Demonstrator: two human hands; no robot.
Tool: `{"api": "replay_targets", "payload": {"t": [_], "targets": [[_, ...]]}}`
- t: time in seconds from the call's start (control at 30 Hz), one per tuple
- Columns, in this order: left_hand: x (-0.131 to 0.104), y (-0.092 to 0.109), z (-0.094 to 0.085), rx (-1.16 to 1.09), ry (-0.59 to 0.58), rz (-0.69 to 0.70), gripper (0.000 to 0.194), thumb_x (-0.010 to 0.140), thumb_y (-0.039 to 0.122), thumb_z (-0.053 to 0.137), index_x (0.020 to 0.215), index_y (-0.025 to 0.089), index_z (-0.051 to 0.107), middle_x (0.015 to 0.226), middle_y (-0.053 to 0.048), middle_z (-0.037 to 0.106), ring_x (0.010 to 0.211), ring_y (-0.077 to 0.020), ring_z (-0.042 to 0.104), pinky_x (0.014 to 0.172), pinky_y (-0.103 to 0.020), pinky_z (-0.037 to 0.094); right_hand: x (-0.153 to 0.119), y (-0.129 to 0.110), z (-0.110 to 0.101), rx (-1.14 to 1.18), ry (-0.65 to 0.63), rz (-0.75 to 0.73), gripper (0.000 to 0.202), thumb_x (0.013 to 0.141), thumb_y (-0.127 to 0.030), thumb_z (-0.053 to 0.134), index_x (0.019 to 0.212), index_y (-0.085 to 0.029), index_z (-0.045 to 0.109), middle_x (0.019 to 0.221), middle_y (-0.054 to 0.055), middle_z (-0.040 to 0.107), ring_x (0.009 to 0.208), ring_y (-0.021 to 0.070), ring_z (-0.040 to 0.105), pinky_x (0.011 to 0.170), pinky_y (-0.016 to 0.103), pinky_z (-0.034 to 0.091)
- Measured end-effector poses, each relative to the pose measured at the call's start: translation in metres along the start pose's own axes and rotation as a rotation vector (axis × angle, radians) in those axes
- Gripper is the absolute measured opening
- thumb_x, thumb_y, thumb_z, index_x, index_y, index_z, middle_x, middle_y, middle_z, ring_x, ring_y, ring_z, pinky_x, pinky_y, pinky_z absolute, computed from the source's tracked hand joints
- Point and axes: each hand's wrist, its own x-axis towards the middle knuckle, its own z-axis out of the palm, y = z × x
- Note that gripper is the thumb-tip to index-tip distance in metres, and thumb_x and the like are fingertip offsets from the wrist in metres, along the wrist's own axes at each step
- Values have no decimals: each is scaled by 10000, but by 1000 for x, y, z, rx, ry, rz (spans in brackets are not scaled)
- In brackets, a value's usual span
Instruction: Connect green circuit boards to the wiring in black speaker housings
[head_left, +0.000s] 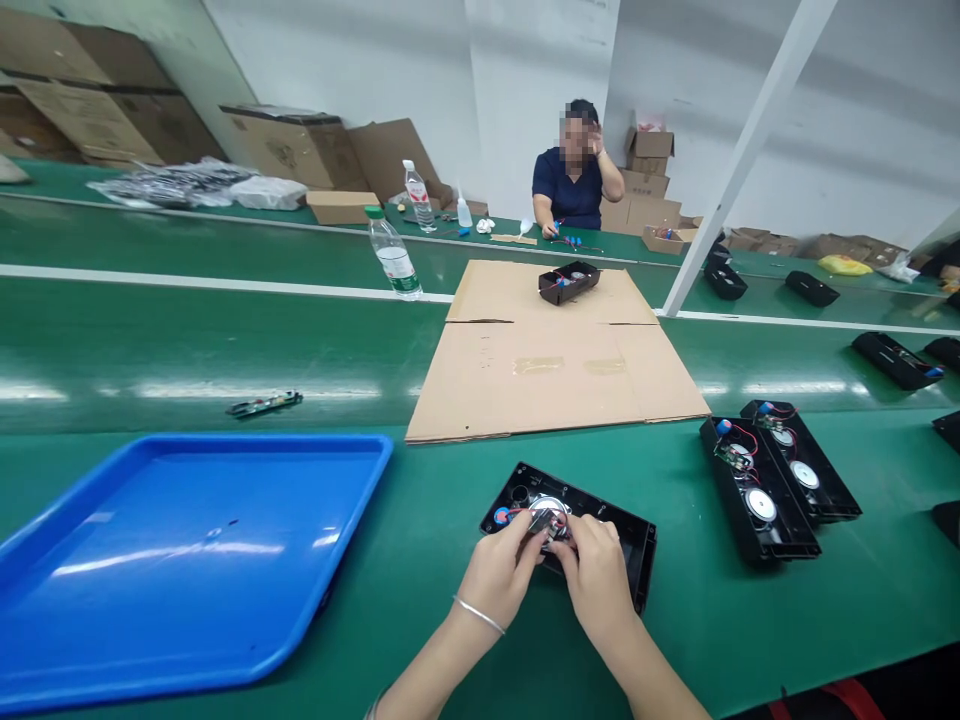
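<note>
A black speaker housing (637, 545) lies open side up in front of me, with a round speaker (553, 505) and a blue-and-red wired part (502, 516) inside. Over the speaker, my left hand (501, 565) pinches a small wired circuit board (546, 521) between thumb and fingers. My right hand (596, 570) grips the same board from the other side, its thumb close to the left one. The fingers cover most of the board, so its details are hidden.
A blue tray (172, 620) stands on the left, below a loose circuit board (265, 404). Cardboard (570, 380) bears another housing (568, 283). Two wired housings (780, 535) sit on the right. A bottle (394, 255) stands beyond. Across the bench sits a person (574, 195).
</note>
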Motion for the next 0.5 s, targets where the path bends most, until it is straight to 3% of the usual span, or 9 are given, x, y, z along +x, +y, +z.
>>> {"api": "replay_targets", "payload": {"t": [0.27,0.37,0.43,0.5], "targets": [[-7,5,6,-8,23,13,158,751,379,536,703,232,566,627,-11,686,592,-206,687,567,-269,584,-3,4,-10,-2,8,9,218,808,-168,594,1021,-212,589,857,39,626,770,207,582,673,327,474],[-7,2,4,-3,66,-5,193,742,405,540,654,235,516,602,-4,674,582,-204,688,558,-258,584,-4,9,-24,-101,5,50,630,618,-250,785,1186,-243,512,1138,101,556,979,296,552,802,439,465],[-6,1,2,8,111,-20,232,741,432,537,625,239,481,584,3,660,580,-203,687,561,-256,586,-3,12,-30,-183,-58,60,1009,406,-337,877,1297,-233,416,1314,163,421,1156,399,425,908,566,370],[-5,2,0,19,139,-28,250,738,455,540,624,241,478,582,10,658,582,-203,688,556,-253,588,-2,14,-31,-239,-148,59,1180,297,-346,894,1342,-217,362,1363,197,356,1226,445,324,966,634,254]]}}
